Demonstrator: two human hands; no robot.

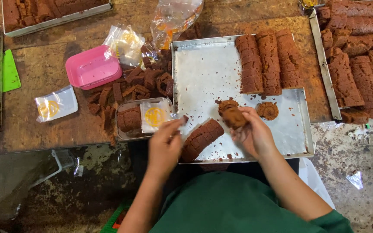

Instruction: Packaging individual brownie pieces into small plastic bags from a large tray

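Observation:
My right hand (252, 133) holds a couple of brown cake roll slices (232, 114) over a metal tray (203, 73). My left hand (165, 142) reaches to the tray's left edge, fingertips pinching a clear plastic wrapper (155, 114) with a yellow round mark, which lies on a small clear box (128, 121) holding brown slices. A sliced brown roll (201, 138) lies between my hands on the tray. One spiral slice (267, 110) lies flat to the right. Three whole sliced rolls (269, 60) lie at the tray's far side.
A pink plastic lid (92, 67) and a heap of brown cake offcuts (139, 84) lie left of the tray. Loose wrappers (56, 103) and a bag of wrappers (171, 17) lie on the wooden table. More trays of rolls (359, 56) stand right, left and far left. A green scraper (10, 71) lies left.

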